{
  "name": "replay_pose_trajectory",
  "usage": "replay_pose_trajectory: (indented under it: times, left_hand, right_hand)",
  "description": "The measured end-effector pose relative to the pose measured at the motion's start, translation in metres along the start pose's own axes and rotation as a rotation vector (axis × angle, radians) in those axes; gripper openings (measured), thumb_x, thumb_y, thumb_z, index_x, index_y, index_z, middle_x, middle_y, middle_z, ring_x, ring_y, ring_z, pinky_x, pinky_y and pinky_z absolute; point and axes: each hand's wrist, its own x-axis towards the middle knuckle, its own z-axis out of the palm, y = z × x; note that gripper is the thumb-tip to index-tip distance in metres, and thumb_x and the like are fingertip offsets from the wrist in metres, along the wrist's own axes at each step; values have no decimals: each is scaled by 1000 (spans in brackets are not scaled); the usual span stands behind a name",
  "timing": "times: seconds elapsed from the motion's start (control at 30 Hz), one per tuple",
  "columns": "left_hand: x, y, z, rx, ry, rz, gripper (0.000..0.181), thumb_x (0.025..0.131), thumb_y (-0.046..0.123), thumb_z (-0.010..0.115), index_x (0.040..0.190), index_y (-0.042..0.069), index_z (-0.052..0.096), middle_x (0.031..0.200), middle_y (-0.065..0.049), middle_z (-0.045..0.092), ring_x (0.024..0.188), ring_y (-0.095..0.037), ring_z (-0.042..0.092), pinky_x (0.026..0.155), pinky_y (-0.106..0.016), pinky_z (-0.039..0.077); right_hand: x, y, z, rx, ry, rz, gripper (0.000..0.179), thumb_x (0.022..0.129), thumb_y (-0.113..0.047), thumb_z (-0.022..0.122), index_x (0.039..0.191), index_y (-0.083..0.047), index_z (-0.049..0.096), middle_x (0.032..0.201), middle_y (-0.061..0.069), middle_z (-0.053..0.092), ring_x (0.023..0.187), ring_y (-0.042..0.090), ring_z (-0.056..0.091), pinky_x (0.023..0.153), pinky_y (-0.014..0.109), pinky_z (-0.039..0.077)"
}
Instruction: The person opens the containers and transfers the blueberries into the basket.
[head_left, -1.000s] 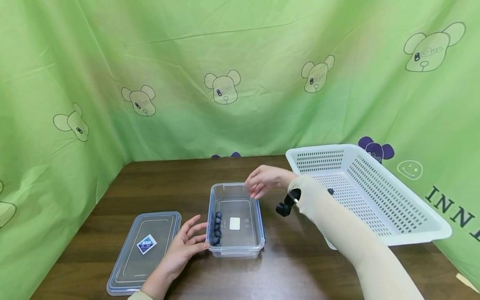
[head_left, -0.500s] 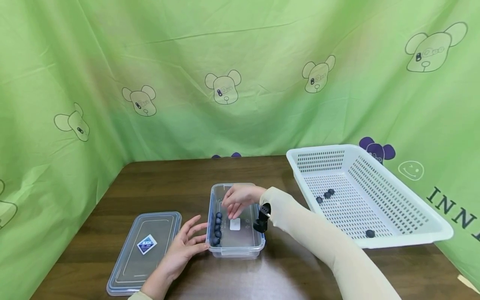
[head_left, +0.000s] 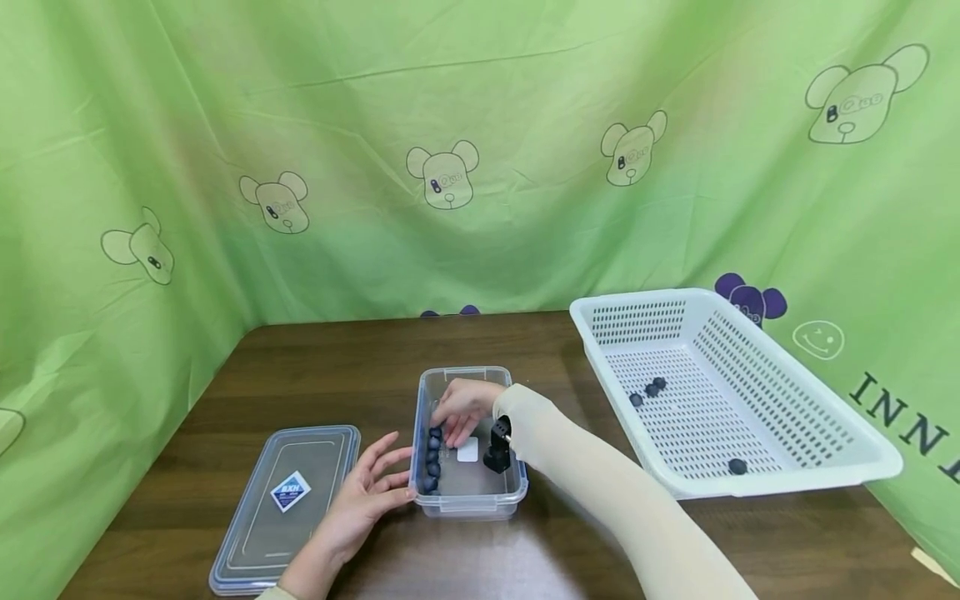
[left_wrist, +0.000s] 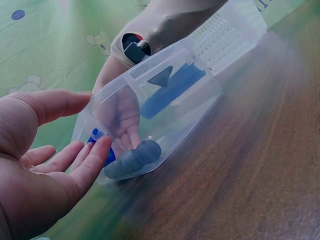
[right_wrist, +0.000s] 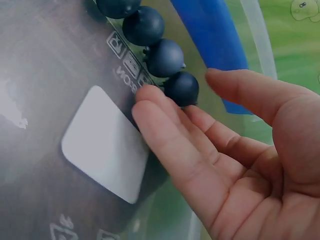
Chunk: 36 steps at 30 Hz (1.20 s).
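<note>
A clear plastic food container (head_left: 468, 505) stands uncovered on the table, with a row of blueberries (head_left: 432, 468) along its left wall. My right hand (head_left: 467, 408) reaches down inside it, at the far end of that row. In the right wrist view its fingertips are right at the end blueberry (right_wrist: 181, 89), the thumb apart from it and the fingers nearly straight. My left hand (head_left: 369, 492) rests against the container's left side, fingers spread and thumb at the near left corner. A white label (right_wrist: 107, 145) shows on the container's floor.
Left of the container lies its clear lid (head_left: 251, 533) with blue edging and a sticker. A white perforated basket (head_left: 787, 483) stands at the right, several blueberries (head_left: 652, 389) on its floor. A green printed cloth (head_left: 360, 250) hangs behind the wooden table (head_left: 337, 358).
My right hand has moved left and down, from the container's far right rim into it beside the row. Its sleeve has uncovered blueberries in the basket. My left hand stays put.
</note>
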Motion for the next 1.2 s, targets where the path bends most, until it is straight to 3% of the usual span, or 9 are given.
replay_pose_trajectory:
  times: [0.23, 0.5, 0.83, 1.2]
  left_hand:
    - [0, 0, 0, 3, -5, 7, 89, 84, -8, 69, 155, 0, 17, 148, -30, 37, 115, -29, 57, 87, -30, 53]
    - [0, 0, -1, 6, -10, 7, 88, 85, -8, 69, 155, 0, 17, 148, -30, 36, 115, -29, 57, 87, -30, 53]
    - [-1, 2, 0, 8, -6, 6, 88, 85, -8, 69, 155, 0, 17, 148, -30, 36, 118, -32, 56, 88, -30, 52]
    - [0, 1, 0, 1, -5, 4, 89, 85, -9, 69, 155, 0, 16, 149, -30, 36, 118, -33, 56, 88, -30, 52]
  right_hand:
    - [2, 2, 6, 14, 39, -36, 16, 89, 2, 65, 73, 0, 64, 64, 15, 65, 53, 17, 65, 52, 26, 56]
    - [4, 2, 8, -1, 52, -63, 16, 87, 5, 63, 72, 1, 64, 63, 16, 65, 53, 17, 65, 52, 27, 56]
    - [-4, -9, 0, 32, 44, -42, 8, 87, 4, 60, 83, 4, 66, 68, 16, 66, 57, 18, 67, 60, 29, 59]
    - [-24, -20, -26, 61, 74, -111, 14, 90, 3, 60, 98, 11, 67, 71, 16, 68, 60, 20, 68, 65, 33, 59]
